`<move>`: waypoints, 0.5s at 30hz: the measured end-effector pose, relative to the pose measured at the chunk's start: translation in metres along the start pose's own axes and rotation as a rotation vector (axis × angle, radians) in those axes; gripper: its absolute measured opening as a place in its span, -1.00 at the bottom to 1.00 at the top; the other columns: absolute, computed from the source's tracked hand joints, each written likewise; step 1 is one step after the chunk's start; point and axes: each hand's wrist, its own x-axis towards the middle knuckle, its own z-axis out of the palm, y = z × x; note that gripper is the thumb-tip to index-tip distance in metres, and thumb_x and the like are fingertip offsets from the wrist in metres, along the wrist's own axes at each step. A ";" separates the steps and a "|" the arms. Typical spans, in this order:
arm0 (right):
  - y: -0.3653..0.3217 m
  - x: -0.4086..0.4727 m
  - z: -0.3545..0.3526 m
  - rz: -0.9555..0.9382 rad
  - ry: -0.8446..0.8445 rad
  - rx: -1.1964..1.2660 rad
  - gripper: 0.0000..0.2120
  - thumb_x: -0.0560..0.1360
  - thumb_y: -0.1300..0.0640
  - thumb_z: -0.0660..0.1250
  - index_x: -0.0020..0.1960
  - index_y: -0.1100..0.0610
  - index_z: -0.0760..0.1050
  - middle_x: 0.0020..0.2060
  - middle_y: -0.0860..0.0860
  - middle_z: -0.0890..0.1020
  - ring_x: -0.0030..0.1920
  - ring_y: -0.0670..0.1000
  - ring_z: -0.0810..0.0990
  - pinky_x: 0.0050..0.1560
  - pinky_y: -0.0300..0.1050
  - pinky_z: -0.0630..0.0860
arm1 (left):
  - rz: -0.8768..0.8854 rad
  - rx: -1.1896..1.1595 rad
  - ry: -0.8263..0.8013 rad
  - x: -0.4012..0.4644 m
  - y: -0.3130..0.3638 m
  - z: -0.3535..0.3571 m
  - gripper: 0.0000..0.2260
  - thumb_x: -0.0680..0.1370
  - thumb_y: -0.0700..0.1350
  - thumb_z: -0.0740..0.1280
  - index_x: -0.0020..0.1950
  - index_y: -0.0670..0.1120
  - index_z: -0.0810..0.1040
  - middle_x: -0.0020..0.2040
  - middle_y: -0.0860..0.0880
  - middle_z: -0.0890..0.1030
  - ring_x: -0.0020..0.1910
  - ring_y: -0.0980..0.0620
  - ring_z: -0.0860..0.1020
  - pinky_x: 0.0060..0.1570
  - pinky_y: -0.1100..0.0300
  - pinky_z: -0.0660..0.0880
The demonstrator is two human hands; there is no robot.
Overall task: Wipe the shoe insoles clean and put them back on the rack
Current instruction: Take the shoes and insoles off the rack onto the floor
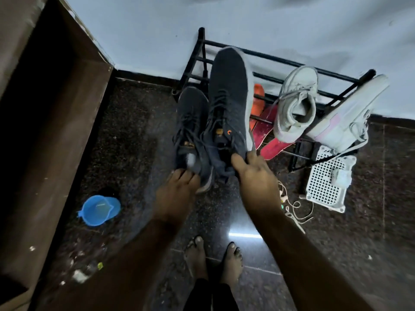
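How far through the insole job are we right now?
Early or late, I can't tell: no insole or cloth is visible. In hand: left hand and right hand each grip a dark shoe by the heel, off the rack. Left: both shoes still need racking.

Dark speckled floor (125,135), pale wall (269,23)
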 end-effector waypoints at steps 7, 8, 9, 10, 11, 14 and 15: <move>-0.025 -0.095 0.044 -0.003 -0.214 0.196 -0.81 0.45 0.17 0.36 0.01 0.07 0.39 -0.10 0.09 0.46 -0.14 0.19 0.51 -0.34 -0.07 0.23 | 0.019 0.013 -0.212 -0.095 0.012 0.032 -0.67 0.19 -0.29 0.54 -0.14 -0.05 0.56 -0.19 0.00 0.51 -0.17 -0.04 0.54 -0.44 0.18 0.33; -0.025 -0.109 0.054 0.013 -0.242 0.212 -0.81 0.45 0.17 0.37 0.00 0.07 0.39 -0.11 0.09 0.47 -0.16 0.19 0.51 -0.33 -0.07 0.24 | 0.023 0.007 -0.234 -0.105 0.015 0.042 -0.70 0.21 -0.29 0.51 -0.14 -0.06 0.57 -0.20 -0.01 0.52 -0.18 -0.06 0.56 -0.39 0.16 0.42; -0.023 -0.122 0.065 0.027 -0.264 0.215 -0.80 0.45 0.18 0.39 -0.02 0.08 0.38 -0.13 0.10 0.47 -0.18 0.20 0.51 -0.33 -0.08 0.24 | 0.018 -0.003 -0.257 -0.114 0.016 0.054 -0.72 0.21 -0.29 0.49 -0.14 -0.07 0.58 -0.21 -0.02 0.52 -0.18 -0.08 0.57 -0.33 0.13 0.48; -0.020 -0.134 0.076 0.038 -0.277 0.220 -0.79 0.45 0.18 0.39 -0.03 0.07 0.37 -0.15 0.10 0.46 -0.20 0.21 0.51 -0.33 -0.08 0.24 | 0.000 -0.012 -0.279 -0.120 0.018 0.065 -0.72 0.22 -0.30 0.48 -0.13 -0.08 0.59 -0.19 -0.04 0.53 -0.16 -0.10 0.58 -0.26 0.10 0.51; -0.017 -0.142 0.084 0.049 -0.291 0.238 -0.80 0.45 0.16 0.38 -0.03 0.06 0.36 -0.16 0.11 0.45 -0.21 0.20 0.51 -0.33 -0.07 0.26 | -0.024 -0.022 -0.324 -0.124 0.019 0.074 -0.71 0.25 -0.31 0.47 -0.08 -0.11 0.60 -0.14 -0.07 0.54 -0.09 -0.13 0.57 -0.17 0.08 0.51; -0.011 -0.168 0.113 0.053 -0.326 0.255 -0.79 0.45 0.17 0.32 -0.02 0.02 0.31 -0.14 0.13 0.43 -0.19 0.20 0.50 -0.31 -0.01 0.36 | -0.047 -0.033 -0.423 -0.142 0.022 0.110 -0.71 0.49 -0.28 0.35 0.21 -0.14 0.51 0.14 -0.13 0.49 0.20 -0.15 0.44 0.05 0.05 0.41; -0.010 -0.177 0.123 0.056 -0.308 0.237 -0.78 0.44 0.20 0.33 -0.01 0.03 0.31 -0.14 0.13 0.43 -0.19 0.20 0.51 -0.31 0.00 0.38 | -0.041 -0.031 -0.434 -0.146 0.022 0.125 -0.71 0.55 -0.26 0.29 0.28 -0.14 0.46 0.22 -0.13 0.45 0.26 -0.14 0.38 0.09 0.05 0.38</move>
